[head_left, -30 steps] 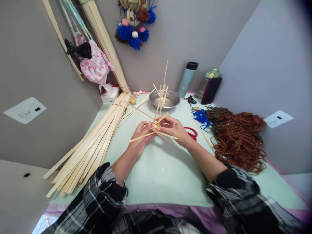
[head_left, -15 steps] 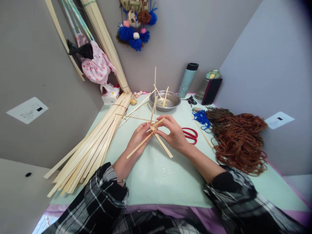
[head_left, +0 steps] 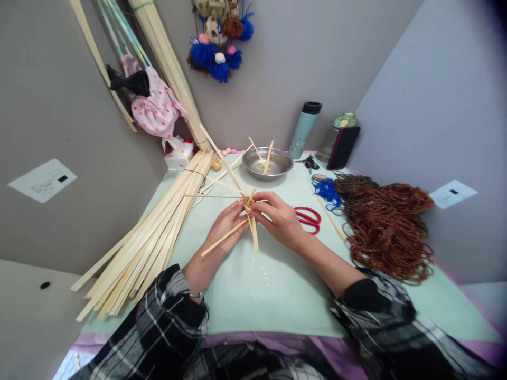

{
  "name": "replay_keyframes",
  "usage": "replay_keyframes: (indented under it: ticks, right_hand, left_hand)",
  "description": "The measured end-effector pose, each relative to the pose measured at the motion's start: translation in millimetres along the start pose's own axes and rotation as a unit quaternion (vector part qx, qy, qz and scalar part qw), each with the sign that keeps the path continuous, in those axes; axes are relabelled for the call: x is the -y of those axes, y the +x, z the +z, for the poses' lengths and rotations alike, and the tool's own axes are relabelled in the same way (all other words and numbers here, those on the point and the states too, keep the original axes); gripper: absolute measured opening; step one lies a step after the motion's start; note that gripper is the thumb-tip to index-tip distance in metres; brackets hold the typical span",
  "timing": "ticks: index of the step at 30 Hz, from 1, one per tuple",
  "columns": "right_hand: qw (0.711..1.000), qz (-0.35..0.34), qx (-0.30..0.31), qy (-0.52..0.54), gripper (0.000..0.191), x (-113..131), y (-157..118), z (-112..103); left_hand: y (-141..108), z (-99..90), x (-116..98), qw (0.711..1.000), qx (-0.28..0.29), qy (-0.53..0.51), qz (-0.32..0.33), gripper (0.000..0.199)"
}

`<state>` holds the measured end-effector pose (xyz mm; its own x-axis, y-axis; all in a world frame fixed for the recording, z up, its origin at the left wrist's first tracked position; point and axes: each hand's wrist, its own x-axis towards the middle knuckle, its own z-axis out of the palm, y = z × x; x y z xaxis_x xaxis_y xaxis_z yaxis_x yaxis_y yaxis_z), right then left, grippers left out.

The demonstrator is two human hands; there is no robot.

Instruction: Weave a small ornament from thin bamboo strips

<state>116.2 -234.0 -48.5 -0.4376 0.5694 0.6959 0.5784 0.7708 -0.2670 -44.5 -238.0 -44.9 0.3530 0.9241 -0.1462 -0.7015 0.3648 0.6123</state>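
Note:
Between my hands is a small weave of bamboo strips, its loose ends sticking out on several sides. My left hand is closed on its left side, thumb and fingers pinching the woven middle. From the right, my right hand pinches the same weave with thumb and fingers. One long strip end points up and left, another reaches left, and two or so hang toward me. The fingers partly cover the woven centre. Red-handled scissors lie on the table just right of my right hand.
A bundle of flat bamboo strips lies at left. Behind stand a metal bowl with strips, a blue tumbler, a bottle and a phone. Brown yarn and blue yarn lie at right.
The weave has turned in my hands. The long strip that pointed up now leans up and left, and the strip end at lower right has swung to hang nearly straight down.

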Motion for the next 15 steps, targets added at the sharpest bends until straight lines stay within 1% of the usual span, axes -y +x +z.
replay_keyframes:
  ticks: [3, 5, 6, 7, 8, 10, 11, 12, 13, 15]
  right_hand:
    - [1.0, 0.011, 0.001, -0.013, 0.016, -1.3, 3.6, -8.3]
    - [0.998, 0.047, 0.018, -0.047, 0.017, -6.4, 5.2, -20.2]
    - [0.993, 0.075, 0.04, -0.078, 0.018, -10.5, 4.9, -27.7]
    - [0.985, 0.107, 0.075, -0.116, 0.018, -15.7, 3.6, -35.7]
    - [0.969, 0.141, 0.125, -0.159, 0.018, -21.4, 1.2, -43.7]
    - [0.922, 0.191, 0.25, -0.224, 0.018, -33.1, -6.4, -58.0]
    - [0.897, 0.21, 0.306, -0.24, 0.019, -38.1, -10.9, -63.4]
    - [0.877, 0.223, 0.348, -0.245, 0.019, -42.1, -15.4, -67.4]
    - [0.864, 0.232, 0.376, -0.242, 0.021, -45.0, -19.4, -70.1]
    - [0.855, 0.237, 0.397, -0.234, 0.023, -48.0, -25.2, -71.7]
  left_hand:
    - [0.7, -3.7, -2.0, 0.996, 0.011, 0.07, 0.053, 0.025]
    - [1.1, -6.8, -4.6, 0.987, -0.008, 0.125, 0.098, 0.035]
    - [1.4, -8.3, -6.2, 0.981, -0.019, 0.15, 0.119, 0.038]
    - [1.8, -9.6, -7.8, 0.975, -0.027, 0.173, 0.137, 0.038]
    - [2.4, -10.8, -9.4, 0.968, -0.031, 0.195, 0.153, 0.036]
    - [3.7, -12.8, -12.2, 0.956, -0.031, 0.231, 0.176, 0.033]
    - [4.3, -13.6, -13.4, 0.951, -0.03, 0.246, 0.183, 0.033]
    - [4.8, -14.2, -14.6, 0.948, -0.029, 0.258, 0.187, 0.033]
    - [5.0, -14.7, -15.6, 0.945, -0.026, 0.267, 0.189, 0.034]
    - [4.7, -15.0, -17.4, 0.941, -0.015, 0.28, 0.191, 0.036]
